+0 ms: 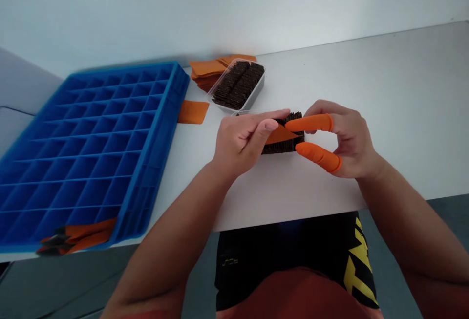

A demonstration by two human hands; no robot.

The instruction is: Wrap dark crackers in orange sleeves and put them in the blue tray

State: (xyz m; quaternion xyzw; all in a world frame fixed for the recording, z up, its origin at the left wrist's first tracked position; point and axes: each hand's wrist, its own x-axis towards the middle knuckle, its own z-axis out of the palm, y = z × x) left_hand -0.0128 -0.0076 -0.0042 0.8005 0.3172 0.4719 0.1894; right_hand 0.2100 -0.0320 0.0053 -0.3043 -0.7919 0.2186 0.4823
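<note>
My left hand [244, 138] is closed in a pinch on a thin orange sheet [279, 135], held just above a clear tray of dark brown chips [284, 145] near the table's front edge. My right hand [339, 138] wears orange finger cots on thumb and forefinger. Those two fingertips are apart and reach toward the right end of the orange sheet and the tray; whether they touch it I cannot tell.
A blue compartment crate [88, 148] fills the left of the white table [366, 89], with orange pieces [78, 237] at its front corner. Behind are a second clear tray of dark chips [239, 84], a stack of orange sheets [207, 71] and one loose orange sheet [193, 112].
</note>
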